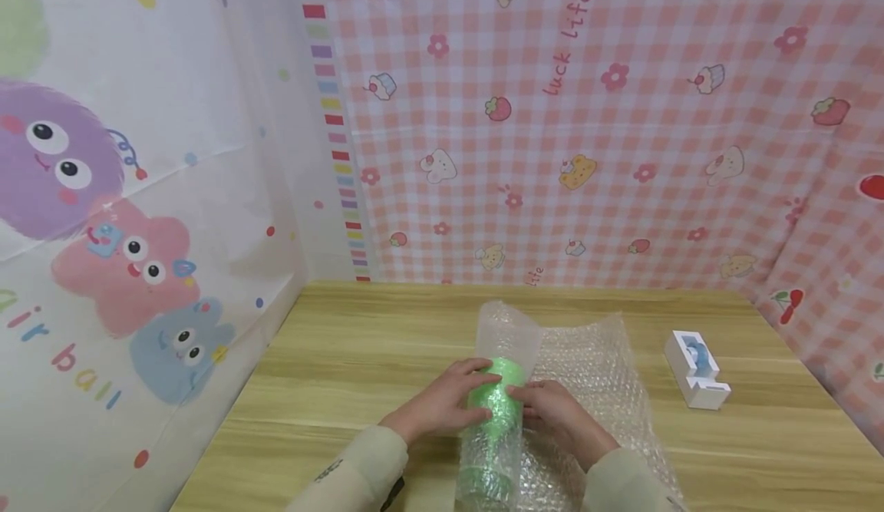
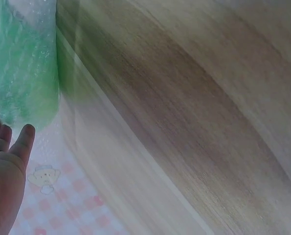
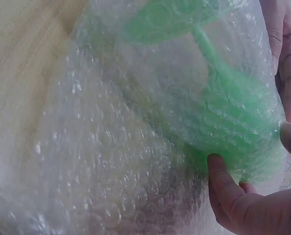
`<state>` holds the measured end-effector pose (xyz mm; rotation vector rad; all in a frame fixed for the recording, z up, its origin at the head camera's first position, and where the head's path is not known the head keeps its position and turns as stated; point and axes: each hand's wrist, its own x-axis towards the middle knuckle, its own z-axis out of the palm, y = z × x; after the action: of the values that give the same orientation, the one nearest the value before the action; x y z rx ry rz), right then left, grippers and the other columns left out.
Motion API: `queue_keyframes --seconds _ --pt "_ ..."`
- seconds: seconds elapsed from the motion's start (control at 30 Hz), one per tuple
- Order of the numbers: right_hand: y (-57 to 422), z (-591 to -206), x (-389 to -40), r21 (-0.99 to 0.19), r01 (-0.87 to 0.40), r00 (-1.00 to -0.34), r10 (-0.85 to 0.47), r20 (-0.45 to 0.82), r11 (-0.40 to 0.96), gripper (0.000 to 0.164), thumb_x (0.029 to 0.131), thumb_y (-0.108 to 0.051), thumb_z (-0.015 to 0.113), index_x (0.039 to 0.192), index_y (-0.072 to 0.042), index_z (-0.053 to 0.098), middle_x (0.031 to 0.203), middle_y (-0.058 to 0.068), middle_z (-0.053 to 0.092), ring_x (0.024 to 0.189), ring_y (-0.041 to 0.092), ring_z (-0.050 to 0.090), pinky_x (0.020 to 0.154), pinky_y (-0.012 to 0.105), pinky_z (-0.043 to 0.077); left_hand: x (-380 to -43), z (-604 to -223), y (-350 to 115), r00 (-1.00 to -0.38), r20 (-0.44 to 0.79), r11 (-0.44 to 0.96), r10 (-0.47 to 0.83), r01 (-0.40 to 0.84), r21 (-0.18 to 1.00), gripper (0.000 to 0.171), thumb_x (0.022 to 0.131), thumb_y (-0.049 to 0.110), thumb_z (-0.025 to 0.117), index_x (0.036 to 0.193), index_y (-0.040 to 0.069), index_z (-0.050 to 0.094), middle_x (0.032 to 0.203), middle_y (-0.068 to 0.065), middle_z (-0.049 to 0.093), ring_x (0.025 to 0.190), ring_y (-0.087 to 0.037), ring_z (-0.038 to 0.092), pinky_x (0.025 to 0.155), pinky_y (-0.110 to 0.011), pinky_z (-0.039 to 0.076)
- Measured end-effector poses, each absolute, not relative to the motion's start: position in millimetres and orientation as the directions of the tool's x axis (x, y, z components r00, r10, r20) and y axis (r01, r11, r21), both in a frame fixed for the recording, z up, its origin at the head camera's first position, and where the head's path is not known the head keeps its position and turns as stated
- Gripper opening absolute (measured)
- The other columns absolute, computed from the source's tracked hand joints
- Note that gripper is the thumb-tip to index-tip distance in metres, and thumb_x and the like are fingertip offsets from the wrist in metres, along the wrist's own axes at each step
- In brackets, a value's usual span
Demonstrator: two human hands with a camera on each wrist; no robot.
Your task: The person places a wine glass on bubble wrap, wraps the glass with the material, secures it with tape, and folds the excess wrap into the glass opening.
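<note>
A green goblet [image 1: 499, 404] lies on the table inside a layer of clear bubble wrap [image 1: 580, 366]. Its bowl points toward the far side, and the stem and round foot [image 3: 160, 22] show through the plastic. From the left, my left hand [image 1: 449, 397] holds the wrapped bowl, fingers bent over its far part and thumb along its near side. My right hand [image 1: 555, 416] grips the bowl's right side through the wrap, thumb on top and the other fingers lower down. In the right wrist view, the fingertips [image 3: 216, 164] press the plastic near the bowl's rim.
The loose part of the bubble wrap spreads flat to the right of the goblet. A white tape dispenser [image 1: 696, 370] with a blue roll stands farther right on the wooden table [image 1: 359, 343]. Patterned cloths [image 1: 587, 128] hang behind the table and at both sides.
</note>
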<state>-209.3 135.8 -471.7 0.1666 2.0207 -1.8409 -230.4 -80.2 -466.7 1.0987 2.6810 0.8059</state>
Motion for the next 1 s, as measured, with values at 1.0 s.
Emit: queue_keyframes --seconds 1.0 --pt "136 -479 -227 -0.953 0.240 -0.923 -0.261 -0.282 0.183 0.052 0.096 -0.023 0.066 0.128 0.016 0.053 0.109 0.012 0.070 0.100 0.026 0.068 0.095 0.046 0.052 -228 -471 -89 -0.724 0.101 0.578 0.682 0.619 0.531 0.057 0.096 0.024 0.065 0.148 0.013 0.045 0.160 -0.008 0.028 0.145 -0.028 0.030 0.116 -0.047 0.028"
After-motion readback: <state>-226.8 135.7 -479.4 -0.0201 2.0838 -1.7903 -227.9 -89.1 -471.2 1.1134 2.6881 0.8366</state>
